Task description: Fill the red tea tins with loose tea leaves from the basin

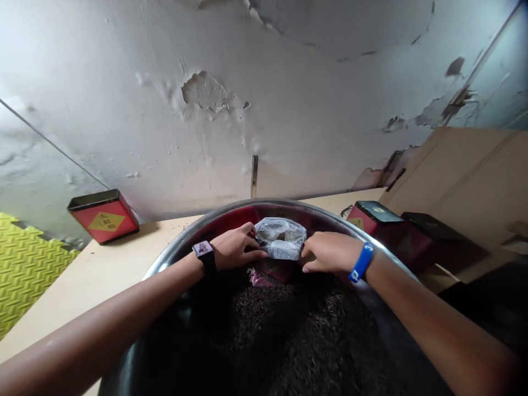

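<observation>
A clear plastic bag (281,237) stands with its mouth spread, at the far inner side of a large round metal basin (177,242). My left hand (237,246), with a watch on its wrist, pinches the bag's left edge. On the opposite edge, the fingers of my right hand (330,251) are closed on the bag; a blue band circles that wrist. Just below the bag is a reddish container surface, partly hidden, and a pink piece (262,278) beside it. Dark, loose tea-like leaves (305,330) fill the basin under my hands.
A red tin with a yellow diamond label (106,221) stands on the light table (70,291) at left. Right of the basin are another red tin (373,215), a dark box and cardboard (466,181). A peeling wall rises behind; yellow foam mat (31,269) lies far left.
</observation>
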`<state>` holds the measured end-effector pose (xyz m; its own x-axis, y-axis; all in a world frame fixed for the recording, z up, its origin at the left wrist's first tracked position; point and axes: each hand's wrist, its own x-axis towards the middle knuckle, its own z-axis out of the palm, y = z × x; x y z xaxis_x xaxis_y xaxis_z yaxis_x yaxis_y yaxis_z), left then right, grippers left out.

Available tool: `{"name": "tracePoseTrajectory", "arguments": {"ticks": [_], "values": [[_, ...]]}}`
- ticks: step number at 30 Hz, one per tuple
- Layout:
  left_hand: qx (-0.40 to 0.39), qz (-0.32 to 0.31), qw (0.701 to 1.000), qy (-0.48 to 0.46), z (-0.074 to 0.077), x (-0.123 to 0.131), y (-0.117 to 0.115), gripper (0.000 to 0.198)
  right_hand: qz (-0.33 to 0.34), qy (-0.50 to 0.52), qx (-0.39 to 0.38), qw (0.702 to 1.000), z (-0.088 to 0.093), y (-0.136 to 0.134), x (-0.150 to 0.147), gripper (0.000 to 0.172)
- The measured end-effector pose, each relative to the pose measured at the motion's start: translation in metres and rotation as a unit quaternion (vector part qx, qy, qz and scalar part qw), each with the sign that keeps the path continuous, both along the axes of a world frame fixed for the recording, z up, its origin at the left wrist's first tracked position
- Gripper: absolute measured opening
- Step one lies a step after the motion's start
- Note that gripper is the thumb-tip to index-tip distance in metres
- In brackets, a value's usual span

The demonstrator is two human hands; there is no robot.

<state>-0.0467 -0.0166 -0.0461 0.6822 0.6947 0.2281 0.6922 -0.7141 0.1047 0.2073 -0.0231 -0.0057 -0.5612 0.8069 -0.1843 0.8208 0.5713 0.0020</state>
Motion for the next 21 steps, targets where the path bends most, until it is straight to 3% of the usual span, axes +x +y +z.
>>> {"name": "tracePoseTrajectory", "arguments": {"ticks": [7, 10, 13, 17, 21], "values": [[0.058, 0.028, 0.994, 0.091, 0.004, 0.011, -0.019, 0.029, 0.01, -0.018, 0.051, 0.998, 0.001, -0.002, -0.012, 0.033], [0.101, 0.038, 0.986, 0.131, 0.0, 0.023, -0.025, 0.025, 0.014, -0.019, 0.144, 0.989, -0.005, -0.005, -0.019, 0.031], [0.099, -0.001, 0.984, 0.149, -0.007, 0.032, -0.025, 0.023, 0.019, 0.015, 0.214, 0.977, -0.01, -0.009, -0.025, 0.022], [0.077, -0.043, 0.981, 0.175, -0.009, 0.027, -0.018, 0.022, 0.104, 0.052, 0.139, 0.984, -0.011, -0.006, -0.024, 0.017], [0.001, 0.008, 0.984, 0.179, 0.004, 0.018, 0.001, 0.022, 0.118, 0.033, 0.061, 0.991, -0.007, -0.008, -0.022, 0.009]]}}
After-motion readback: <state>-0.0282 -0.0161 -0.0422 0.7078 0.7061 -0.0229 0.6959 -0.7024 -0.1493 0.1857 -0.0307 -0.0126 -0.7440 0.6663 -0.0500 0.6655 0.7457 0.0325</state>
